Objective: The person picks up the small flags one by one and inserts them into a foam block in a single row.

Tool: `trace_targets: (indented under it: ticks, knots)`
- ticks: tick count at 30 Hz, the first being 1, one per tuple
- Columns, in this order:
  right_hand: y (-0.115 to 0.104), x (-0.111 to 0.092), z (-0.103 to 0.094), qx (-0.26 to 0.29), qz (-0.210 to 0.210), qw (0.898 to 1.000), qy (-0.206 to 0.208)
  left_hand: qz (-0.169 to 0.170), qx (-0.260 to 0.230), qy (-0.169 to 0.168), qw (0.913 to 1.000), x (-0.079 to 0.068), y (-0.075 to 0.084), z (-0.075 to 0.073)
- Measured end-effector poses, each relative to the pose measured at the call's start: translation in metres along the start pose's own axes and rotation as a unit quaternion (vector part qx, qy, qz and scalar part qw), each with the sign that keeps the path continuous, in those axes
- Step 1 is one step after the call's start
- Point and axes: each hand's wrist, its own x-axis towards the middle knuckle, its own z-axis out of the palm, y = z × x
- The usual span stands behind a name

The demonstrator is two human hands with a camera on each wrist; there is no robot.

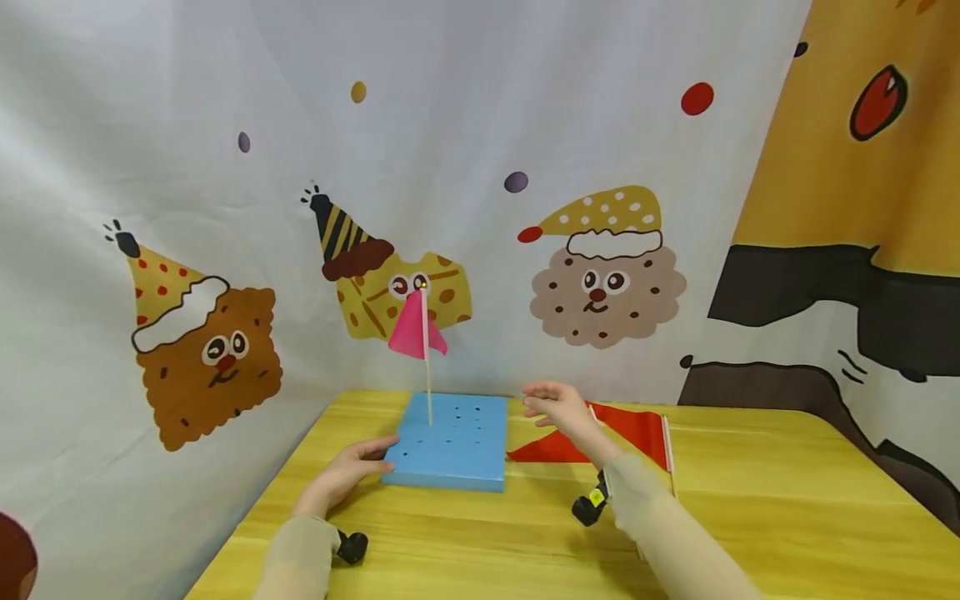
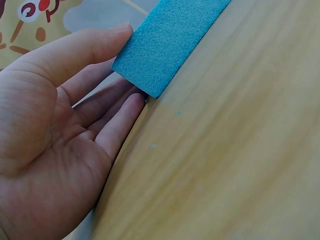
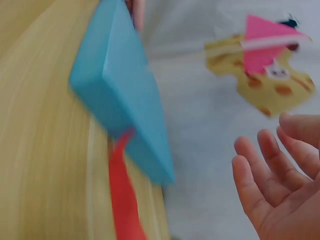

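Note:
A blue foam board [image 1: 450, 458] with small holes lies flat on the table. Upright in it stands a thin stick carrying a pink flag [image 1: 408, 329]. My left hand [image 1: 348, 475] holds the board's left edge near the front corner; the left wrist view shows my thumb [image 2: 122, 37] on the foam and the fingers around its side. To the right of the board, my right hand [image 1: 558, 408] hovers with loosely bent fingers and nothing in it. Below that hand and forearm lies a red flag [image 1: 630, 429] on a white stick [image 1: 667, 446], partly covered by the arm.
The yellow wood-grain table [image 1: 750, 517] reaches back to a white curtain [image 1: 450, 100] printed with cartoon biscuits and cheese. The red flag's tip lies close beside the board's right edge. Each wrist wears a dark camera strap.

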Motion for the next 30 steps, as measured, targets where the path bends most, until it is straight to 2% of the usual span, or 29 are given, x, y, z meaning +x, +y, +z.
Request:
trace_targets:
  ticks: [4,9,18,24,30]
  knots:
    - [0.011,-0.019,-0.033,-0.025,0.009,1.0,0.014,-0.012,-0.001,-0.002,0.9999,-0.007,0.0,-0.007]
    - [0.025,-0.037,-0.063,-0.054,0.026,0.998,0.026,-0.031,-0.006,-0.003,0.9995,-0.015,0.002,-0.015]
    - [0.049,-0.052,-0.108,-0.097,0.053,0.994,0.02,-0.035,-0.014,-0.001,0.9993,-0.007,0.002,-0.01]
    - [0.059,-0.067,-0.12,-0.13,0.102,0.986,-0.009,-0.036,-0.011,-0.009,0.9993,-0.003,0.004,-0.003]
    - [0.062,-0.078,-0.116,-0.169,0.137,0.976,0.001,-0.041,-0.011,-0.007,0.9991,0.002,0.007,0.002]
